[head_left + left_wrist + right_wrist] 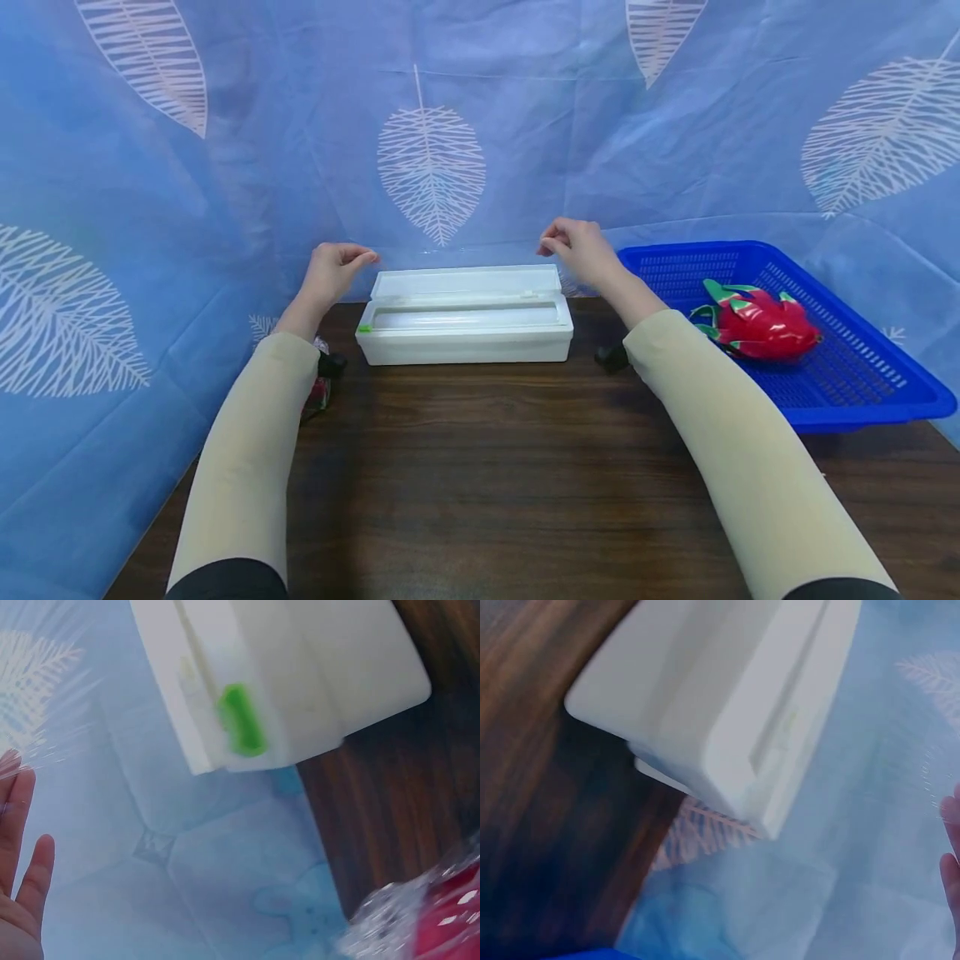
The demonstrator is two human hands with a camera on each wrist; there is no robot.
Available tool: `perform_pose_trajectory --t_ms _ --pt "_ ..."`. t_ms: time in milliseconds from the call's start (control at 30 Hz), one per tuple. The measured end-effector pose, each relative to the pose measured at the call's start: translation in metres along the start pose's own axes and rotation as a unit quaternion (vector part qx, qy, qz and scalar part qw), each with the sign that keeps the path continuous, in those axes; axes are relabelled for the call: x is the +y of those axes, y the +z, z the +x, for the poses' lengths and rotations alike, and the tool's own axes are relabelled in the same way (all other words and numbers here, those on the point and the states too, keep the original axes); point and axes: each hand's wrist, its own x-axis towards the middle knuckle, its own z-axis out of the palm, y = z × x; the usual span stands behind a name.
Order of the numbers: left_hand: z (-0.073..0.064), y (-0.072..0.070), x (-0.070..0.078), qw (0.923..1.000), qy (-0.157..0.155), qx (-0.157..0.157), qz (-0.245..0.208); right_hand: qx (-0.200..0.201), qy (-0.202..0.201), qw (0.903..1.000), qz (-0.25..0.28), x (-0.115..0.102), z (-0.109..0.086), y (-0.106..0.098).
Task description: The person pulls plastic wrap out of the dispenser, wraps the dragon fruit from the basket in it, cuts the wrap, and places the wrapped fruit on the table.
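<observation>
A white cling film dispenser box [468,346] stands at the back of the table with its lid [467,280] raised. Above it, a clear sheet of cling film [64,754] stretches between my hands, visible mostly as faint glints. My left hand [333,271] pinches the film with thumb and fingers beyond the box's left end. Past the right end, my right hand [581,248] is raised a little higher and pinches the film's other side. A green slider [242,720] sits on the box's left end. Both wrist views catch only part of each hand.
A blue plastic basket [847,412] at the right holds a red dragon fruit [776,325] with green tips. Beneath my left forearm lies a red item in clear wrap [450,919], partly hidden. A blue leaf-patterned cloth [517,167] hangs behind the brown table [480,483].
</observation>
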Motion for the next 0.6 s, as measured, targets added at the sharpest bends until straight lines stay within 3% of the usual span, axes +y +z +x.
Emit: perform_pose_trajectory --t_ms 600 --pt "0.011 -0.034 0.03 0.9986 0.007 0.049 -0.019 0.02 -0.019 0.9995 0.018 -0.027 0.014 -0.034"
